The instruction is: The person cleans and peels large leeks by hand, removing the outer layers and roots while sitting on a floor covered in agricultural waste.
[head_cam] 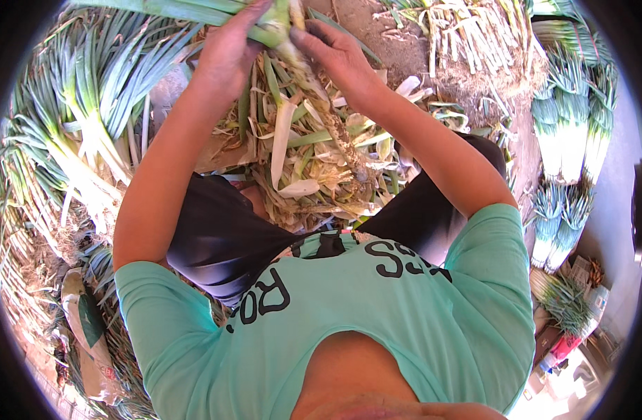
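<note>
My left hand (224, 58) is closed around the green upper part of a large leek-like Welsh onion (300, 71), at the top of the view. Its leaves run off toward the upper left. The stalk slants down to the right, its lower end brown and soiled, with roots (360, 170) at the tip. My right hand (339, 63) has its thumb and fingers on the same stalk just below the leaf fork, at a pale strip of outer sheath. Below both hands lies a heap of peeled husks and leaves (300, 136), between my knees.
Unpeeled onions (84, 115) with roots are piled at my left. More rooted stalks (473, 37) lie at the upper right. Tied bundles of white-stemmed onions (570, 121) stand along the right wall. A plastic sack (87, 336) rests at the lower left.
</note>
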A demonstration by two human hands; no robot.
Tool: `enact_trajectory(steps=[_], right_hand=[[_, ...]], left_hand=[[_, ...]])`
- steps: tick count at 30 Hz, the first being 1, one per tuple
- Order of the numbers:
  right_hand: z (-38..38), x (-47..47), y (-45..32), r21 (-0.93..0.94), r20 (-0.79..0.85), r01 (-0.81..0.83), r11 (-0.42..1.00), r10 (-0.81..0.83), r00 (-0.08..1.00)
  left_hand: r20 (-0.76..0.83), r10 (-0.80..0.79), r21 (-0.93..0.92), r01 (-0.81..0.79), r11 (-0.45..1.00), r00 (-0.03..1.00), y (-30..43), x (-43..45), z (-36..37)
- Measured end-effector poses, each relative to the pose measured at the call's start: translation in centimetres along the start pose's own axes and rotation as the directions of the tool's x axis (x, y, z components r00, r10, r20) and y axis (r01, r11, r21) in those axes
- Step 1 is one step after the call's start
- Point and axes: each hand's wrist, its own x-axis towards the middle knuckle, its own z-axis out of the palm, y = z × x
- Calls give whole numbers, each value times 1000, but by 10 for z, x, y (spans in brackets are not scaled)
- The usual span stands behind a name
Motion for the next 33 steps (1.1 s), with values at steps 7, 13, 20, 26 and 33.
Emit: enact_trajectory(steps=[7, 13, 20, 26, 33], right_hand=[[-30, -6, 43, -965, 215, 98, 243, 517, 829], [-49, -13, 51, -972, 171, 61, 229, 498, 850], [-1, -12, 15, -283, 119, -107, 953, 146, 982], [-18, -4, -13, 397, 389, -533, 747, 389, 835], [-11, -3, -4, -204, 342, -325, 923, 379, 860]], left_hand=[[-192, 196, 199, -157, 967, 962, 34, 14, -41], [-320, 480, 307, -389, 868, 817, 57, 18, -55], [-52, 141, -120, -146, 982, 989, 25, 22, -53], [-7, 125, -261, -123, 957, 992, 41, 17, -53], [-122, 77, -86, -88, 992, 990, 37, 25, -54]])
